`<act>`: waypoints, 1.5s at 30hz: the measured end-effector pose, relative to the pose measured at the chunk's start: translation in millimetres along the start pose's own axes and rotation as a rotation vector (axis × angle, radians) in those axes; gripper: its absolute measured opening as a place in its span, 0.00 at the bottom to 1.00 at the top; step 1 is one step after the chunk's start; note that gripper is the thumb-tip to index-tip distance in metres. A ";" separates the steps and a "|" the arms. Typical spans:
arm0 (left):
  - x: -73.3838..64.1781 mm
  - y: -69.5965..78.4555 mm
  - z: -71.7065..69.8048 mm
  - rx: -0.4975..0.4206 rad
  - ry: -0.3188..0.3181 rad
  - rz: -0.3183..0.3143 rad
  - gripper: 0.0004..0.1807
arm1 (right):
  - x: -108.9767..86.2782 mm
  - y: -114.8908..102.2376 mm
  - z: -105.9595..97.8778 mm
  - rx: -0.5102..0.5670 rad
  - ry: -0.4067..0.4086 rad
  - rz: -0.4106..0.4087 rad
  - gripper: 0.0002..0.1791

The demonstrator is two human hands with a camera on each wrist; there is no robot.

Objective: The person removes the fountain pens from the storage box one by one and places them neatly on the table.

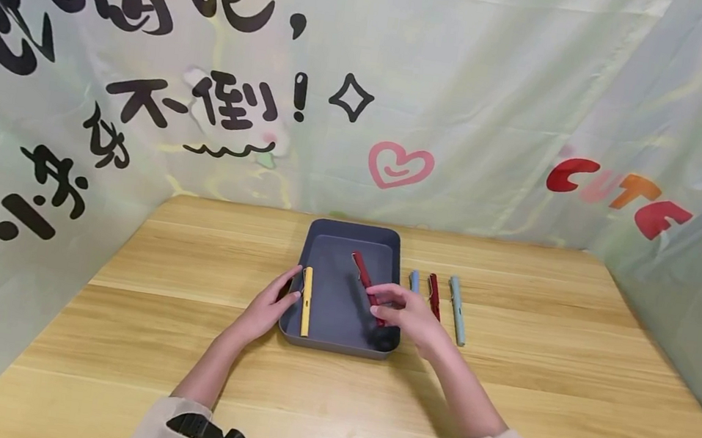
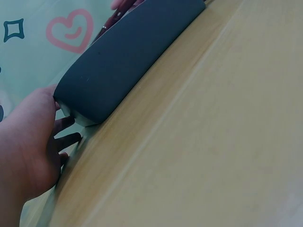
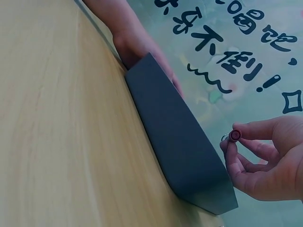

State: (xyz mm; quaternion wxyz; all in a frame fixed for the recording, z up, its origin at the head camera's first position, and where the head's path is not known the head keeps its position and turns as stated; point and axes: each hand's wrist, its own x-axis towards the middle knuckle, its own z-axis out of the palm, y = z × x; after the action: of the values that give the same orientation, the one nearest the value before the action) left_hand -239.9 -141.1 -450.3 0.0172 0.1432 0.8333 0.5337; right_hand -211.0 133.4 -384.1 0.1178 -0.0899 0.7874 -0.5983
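Over the right part of a dark grey tray, a dark red pen is pinched between the thumb and fingers of my right hand. In the right wrist view the same pen is seen end-on, held above the tray's rim. My left hand holds the tray's left wall, thumb at the rim and the other fingers outside. Inside the tray, along that left wall, lies a yellow pen.
Right of the tray, a blue pen, another dark red pen and a light teal pen lie side by side on the wooden table. My right hand partly covers the first two. A printed curtain stands behind the table.
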 end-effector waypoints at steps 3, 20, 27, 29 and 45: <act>0.3 0.2 0.2 -0.003 -0.001 0.003 0.28 | -2.7 -0.6 -3.5 0.002 0.011 0.000 0.19; 0.8 1.5 1.4 0.003 0.006 0.007 0.28 | -14.6 3.4 -27.8 -0.020 0.039 -0.019 0.21; -0.1 1.8 0.6 0.000 0.003 0.004 0.28 | -19.3 5.3 -35.2 -0.023 0.064 -0.031 0.21; -0.2 1.5 0.4 0.005 0.004 0.006 0.28 | -20.3 5.7 -36.7 -0.018 0.069 -0.033 0.20; -0.6 1.3 0.1 0.001 -0.006 0.014 0.28 | -29.0 11.6 -54.9 -0.045 0.109 -0.030 0.21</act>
State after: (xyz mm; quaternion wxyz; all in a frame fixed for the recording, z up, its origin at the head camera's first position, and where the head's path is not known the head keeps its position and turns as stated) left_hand -239.1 -140.7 -449.2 0.0158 0.1508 0.8325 0.5329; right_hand -199.4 195.2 -379.0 0.0639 -0.0718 0.8045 -0.5862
